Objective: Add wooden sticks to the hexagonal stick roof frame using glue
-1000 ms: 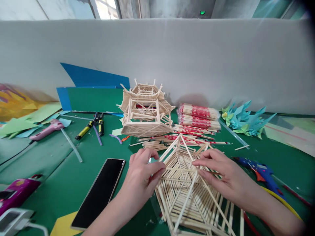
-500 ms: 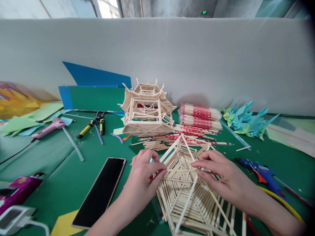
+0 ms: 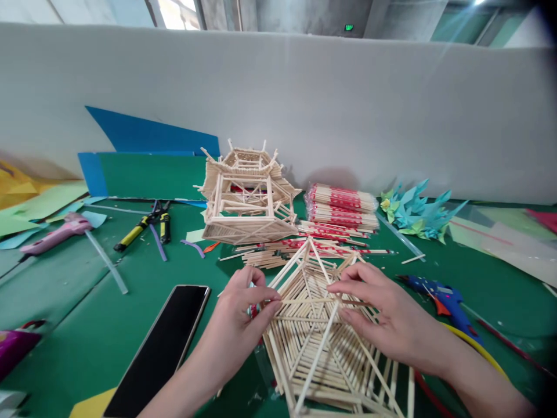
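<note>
A thin wooden stick (image 3: 300, 301) runs level across the top of a many-sided stick frame (image 3: 319, 371). My left hand (image 3: 243, 313) pinches its left end between thumb and forefinger. A small red and green patterned bit shows behind those fingers; I cannot make out what it is. At the stick's other end is my right hand (image 3: 383, 307), thumb and fingers apart above and below the stick where it meets a slanting post. The frame has rings of sticks inside and posts rising to a peak at the back. Behind it stands a pagoda-like stick model (image 3: 248, 194).
Wrapped stick bundles (image 3: 342, 206) and loose sticks (image 3: 265, 258) lie behind the frame. A phone (image 3: 161, 348), pliers (image 3: 141, 226) and a pink glue gun (image 3: 58, 235) are at left. At right are a blue glue gun (image 3: 439, 296) and blue paper leaves (image 3: 422, 212).
The whole view has shifted, so most things sit further left. My right thumb and forefinger have spread wider around the stick; my left hand keeps its pinch.
</note>
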Demonstrator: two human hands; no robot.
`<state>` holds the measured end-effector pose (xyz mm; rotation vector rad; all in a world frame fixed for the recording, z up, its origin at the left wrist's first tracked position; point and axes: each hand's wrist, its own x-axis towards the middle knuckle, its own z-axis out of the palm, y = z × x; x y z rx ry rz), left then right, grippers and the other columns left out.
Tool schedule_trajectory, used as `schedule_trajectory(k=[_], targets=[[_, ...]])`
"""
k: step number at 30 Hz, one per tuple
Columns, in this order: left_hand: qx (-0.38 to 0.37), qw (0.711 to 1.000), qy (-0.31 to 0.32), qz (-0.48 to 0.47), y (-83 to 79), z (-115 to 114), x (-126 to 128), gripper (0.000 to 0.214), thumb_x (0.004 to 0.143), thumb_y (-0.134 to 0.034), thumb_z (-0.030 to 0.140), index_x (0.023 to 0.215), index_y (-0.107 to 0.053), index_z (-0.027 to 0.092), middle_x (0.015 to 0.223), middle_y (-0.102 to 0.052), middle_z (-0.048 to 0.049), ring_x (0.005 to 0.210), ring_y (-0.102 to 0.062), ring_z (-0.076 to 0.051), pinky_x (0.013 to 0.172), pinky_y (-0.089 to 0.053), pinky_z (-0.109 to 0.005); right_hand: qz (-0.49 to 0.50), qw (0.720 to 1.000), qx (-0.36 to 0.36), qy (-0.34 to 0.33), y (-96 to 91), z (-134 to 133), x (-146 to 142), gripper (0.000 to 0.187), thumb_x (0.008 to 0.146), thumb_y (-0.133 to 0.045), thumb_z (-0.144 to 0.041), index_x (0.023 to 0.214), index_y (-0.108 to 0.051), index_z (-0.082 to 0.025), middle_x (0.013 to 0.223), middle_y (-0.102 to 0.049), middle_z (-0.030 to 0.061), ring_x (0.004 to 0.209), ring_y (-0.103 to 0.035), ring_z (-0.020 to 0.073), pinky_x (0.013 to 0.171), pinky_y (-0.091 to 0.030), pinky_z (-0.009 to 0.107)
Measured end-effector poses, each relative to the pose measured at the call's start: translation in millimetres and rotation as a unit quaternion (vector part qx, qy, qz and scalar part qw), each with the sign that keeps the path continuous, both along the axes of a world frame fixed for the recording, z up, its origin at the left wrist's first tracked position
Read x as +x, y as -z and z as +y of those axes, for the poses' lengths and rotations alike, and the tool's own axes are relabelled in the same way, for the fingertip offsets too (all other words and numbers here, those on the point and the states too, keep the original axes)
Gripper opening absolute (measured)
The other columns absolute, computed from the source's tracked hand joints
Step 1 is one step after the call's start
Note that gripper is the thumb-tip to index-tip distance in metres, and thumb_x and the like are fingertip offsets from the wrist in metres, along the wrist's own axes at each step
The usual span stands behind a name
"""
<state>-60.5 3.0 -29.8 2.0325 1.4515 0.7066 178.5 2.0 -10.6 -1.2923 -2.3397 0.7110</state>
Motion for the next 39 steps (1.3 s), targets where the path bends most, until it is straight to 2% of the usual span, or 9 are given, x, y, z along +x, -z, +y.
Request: schedule_trajectory(k=[5, 15, 23, 27, 31, 34, 39], targets=[[0.003, 1.000, -0.007, -0.002, 1.0, 2, 0, 0.020, 0.081, -0.049, 0.028, 0.070, -0.065, 0.021, 0.080, -0.045, -0.0015, 0.076, -0.051, -0.017, 0.068, -0.043, -0.028, -0.032, 0.999, -0.034, -0.004, -5.9, -1, 3, 0.036, 0.076, -0.056, -0.019, 0.112, -0.053, -0.021, 0.107, -0.045, 0.0065, 0.099, -0.045, 0.0186, 0.087, -0.039, 0.035], [-0.020, 1.000, 0.002, -0.018, -0.1, 1, 0, 0.020, 0.082, -0.048, 0.028, 0.071, -0.064, 0.022, 0.080, -0.044, -0.0009, 0.076, -0.051, -0.016, 0.068, -0.042, -0.027, -0.039, 0.998, -0.042, -0.009, -7.2, 0, 2, 0.034, 0.078, -0.055, -0.022, 0.112, -0.053, -0.019, 0.109, -0.044, 0.0066, 0.101, -0.044, 0.0184, 0.088, -0.038, 0.034], [-0.042, 0.998, 0.002, -0.045, 3.2, 2, -1, 0.020, 0.082, -0.048, 0.029, 0.071, -0.062, 0.022, 0.080, -0.041, -0.0003, 0.076, -0.048, -0.015, 0.066, -0.040, -0.025, -0.015, 0.999, -0.043, -0.015, 0.6, 5, 5, 0.032, 0.080, -0.054, -0.025, 0.111, -0.053, -0.023, 0.107, -0.044, 0.0041, 0.098, -0.044, 0.0167, 0.086, -0.037, 0.032], [-0.048, 0.998, 0.003, -0.044, 3.1, 3, -1, 0.021, 0.083, -0.047, 0.030, 0.070, -0.061, 0.021, 0.079, -0.040, -0.0002, 0.075, -0.047, -0.016, 0.067, -0.039, -0.026, 0.002, 1.000, -0.019, -0.023, -1.0, 9, -3, 0.021, 0.082, -0.049, -0.019, 0.102, -0.058, -0.022, 0.092, -0.046, 0.0024, 0.088, -0.045, 0.0141, 0.078, -0.038, 0.030], [-0.046, 0.998, 0.009, -0.043, 3.2, 3, 0, 0.021, 0.084, -0.045, 0.030, 0.072, -0.059, 0.021, 0.080, -0.040, -0.0002, 0.077, -0.047, -0.016, 0.069, -0.038, -0.027, -0.043, 0.998, 0.017, -0.032, -4.4, 12, -15, 0.013, 0.080, -0.050, -0.016, 0.083, -0.061, -0.021, 0.079, -0.046, 0.0008, 0.078, -0.044, 0.0146, 0.068, -0.036, 0.030], [-0.048, 0.998, 0.009, -0.048, 4.2, 2, -1, 0.019, 0.084, -0.045, 0.029, 0.074, -0.059, 0.021, 0.081, -0.040, -0.0002, 0.078, -0.047, -0.015, 0.070, -0.039, -0.026, -0.058, 0.998, 0.023, -0.030, -4.7, 15, -19, 0.013, 0.081, -0.049, -0.016, 0.074, -0.059, -0.018, 0.077, -0.047, 0.0013, 0.076, -0.043, 0.0145, 0.066, -0.035, 0.029], [-0.053, 0.997, 0.001, -0.056, 5.3, 2, -2, 0.017, 0.083, -0.046, 0.029, 0.075, -0.059, 0.022, 0.082, -0.040, -0.0002, 0.079, -0.048, -0.015, 0.070, -0.039, -0.026, -0.035, 0.999, -0.004, -0.031, -3.4, 16, -19, 0.014, 0.085, -0.046, -0.017, 0.076, -0.057, -0.018, 0.080, -0.048, 0.0014, 0.078, -0.044, 0.0142, 0.068, -0.035, 0.029]])
